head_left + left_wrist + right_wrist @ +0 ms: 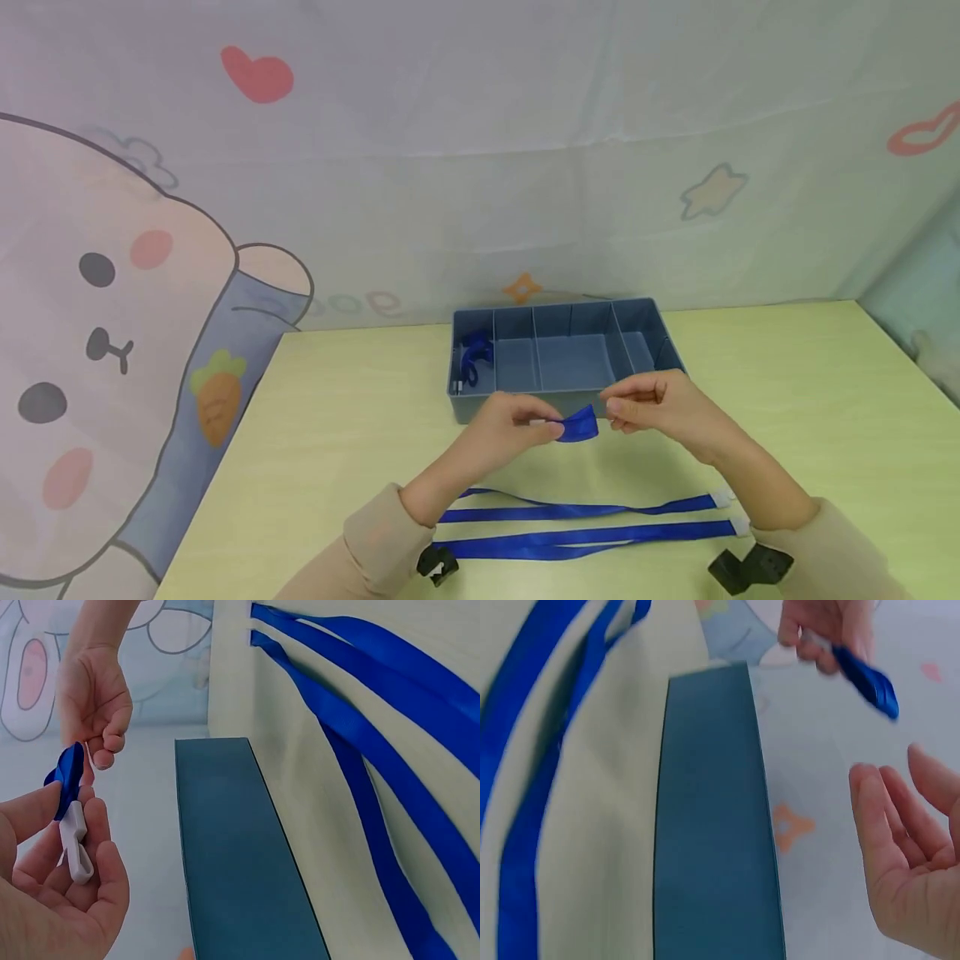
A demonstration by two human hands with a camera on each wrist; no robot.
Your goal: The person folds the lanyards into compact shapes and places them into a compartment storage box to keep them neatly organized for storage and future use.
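My left hand (502, 429) pinches a folded blue lanyard (579, 425) between thumb and fingers, just in front of the tray. The lanyard's white plastic clip (75, 841) lies along the left fingers in the left wrist view. Just right of the lanyard's folded end is my right hand (663, 408); its loosely bent fingers (871, 817) hold nothing, with a gap to the lanyard in the right wrist view. Two more blue lanyards (562, 512) (577, 540) are stretched out side by side on the table below the hands, white clips at their right ends.
Behind the hands stands a grey-blue divided tray (525, 405). A bundled blue lanyard (476, 358) sits in its leftmost compartment. The pale yellow table (337, 417) meets a printed cloth backdrop (420, 208) at the back.
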